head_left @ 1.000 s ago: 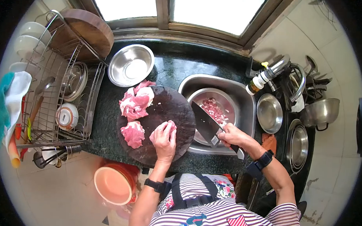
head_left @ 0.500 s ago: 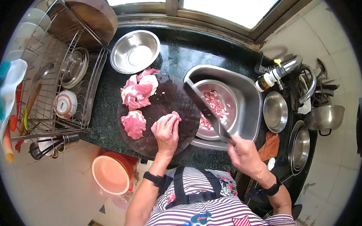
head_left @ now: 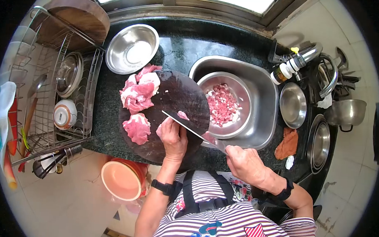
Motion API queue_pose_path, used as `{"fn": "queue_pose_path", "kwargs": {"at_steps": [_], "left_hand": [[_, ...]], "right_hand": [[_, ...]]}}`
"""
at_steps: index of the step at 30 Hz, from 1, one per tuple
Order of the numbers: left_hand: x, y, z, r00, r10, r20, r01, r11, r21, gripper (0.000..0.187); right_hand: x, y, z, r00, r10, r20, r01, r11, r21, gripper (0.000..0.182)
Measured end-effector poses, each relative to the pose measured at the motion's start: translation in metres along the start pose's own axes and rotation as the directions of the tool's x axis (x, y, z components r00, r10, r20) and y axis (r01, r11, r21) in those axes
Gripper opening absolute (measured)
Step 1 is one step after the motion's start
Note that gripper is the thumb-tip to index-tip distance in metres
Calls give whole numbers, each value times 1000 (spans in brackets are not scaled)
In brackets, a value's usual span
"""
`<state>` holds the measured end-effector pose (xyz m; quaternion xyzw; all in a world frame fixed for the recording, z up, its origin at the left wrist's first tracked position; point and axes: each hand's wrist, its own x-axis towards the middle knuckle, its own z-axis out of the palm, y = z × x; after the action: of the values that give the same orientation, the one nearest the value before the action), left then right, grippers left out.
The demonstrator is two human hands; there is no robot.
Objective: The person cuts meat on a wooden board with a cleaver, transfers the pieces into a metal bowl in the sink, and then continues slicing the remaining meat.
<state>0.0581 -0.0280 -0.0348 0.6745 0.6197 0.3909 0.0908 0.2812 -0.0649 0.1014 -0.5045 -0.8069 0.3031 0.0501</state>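
Near the front edge of the desk, on the round board, my left hand curls over a piece of meat. My right hand grips the knife, its blade just beside those fingers. More meat lies by the board's left edge.

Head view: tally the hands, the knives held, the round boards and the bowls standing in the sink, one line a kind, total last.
Hands: 2, left hand and right hand
Knives held: 1, the knife in the right hand
Round boards: 2, dark board by the hands, thick board at far left
Bowls in the sink: 1, metal bowl
Total: 6
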Motion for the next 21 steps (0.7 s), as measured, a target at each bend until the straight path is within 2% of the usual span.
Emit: {"fn": "queue_pose_path", "kwargs": {"at_steps": [8,10,13,15,18,21], "left_hand": [[9,2,-1,998,67,6,-67,997,-51,35],[9,2,1,995,95,-13,-96,992,-84,35],[8,0,1,996,87,-35,-89,992,-90,32],[4,-1,-2,998,38,41,-36,999,-39,29],[6,10,-4,998,-8,-59,7,1000,-13,28],[4,9,-4,997,-48,-60,43,997,-70,26]], "right_hand": [[45,-4,22,999,-1,53,1,1000,3,15],[61,-12,31,999,-26,-34,27,999,43,16],[62,-13,38,996,2,-87,3,998,55,13],[51,-4,37,993,13,-119,0,994,108,11],[37,10,31,990,31,-137,-8,986,167,9],[34,11,23,987,9,-163,16,988,155,11]]}}
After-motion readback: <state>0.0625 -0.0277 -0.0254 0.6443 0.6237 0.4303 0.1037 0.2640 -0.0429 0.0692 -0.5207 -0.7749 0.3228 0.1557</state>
